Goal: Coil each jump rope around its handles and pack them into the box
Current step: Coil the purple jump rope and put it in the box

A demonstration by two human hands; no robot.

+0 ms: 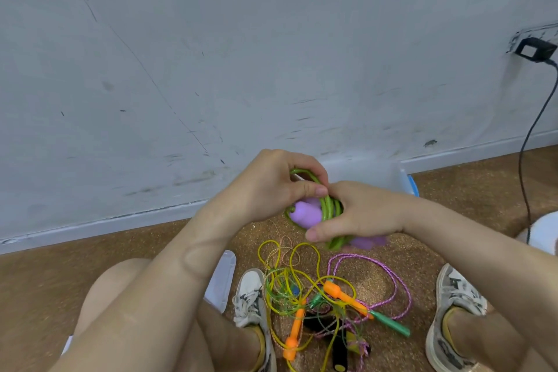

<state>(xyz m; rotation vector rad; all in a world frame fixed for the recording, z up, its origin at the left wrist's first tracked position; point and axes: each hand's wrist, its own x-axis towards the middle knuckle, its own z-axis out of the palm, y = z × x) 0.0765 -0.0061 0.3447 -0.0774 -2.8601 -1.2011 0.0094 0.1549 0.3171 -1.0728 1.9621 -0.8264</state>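
Currently the left hand (280, 187) and right hand (362, 211) both grip the green rope (329, 208), coiled around its purple handles (305, 214), near the box (370, 174). Caution: a slackened grip would probably let the coils spring loose onto the tangled ropes (317, 296) below.

green rope (327, 208) coiled round purple handles (305, 214)

No text can be read; the marks on the shoes (453, 285) are too blurred
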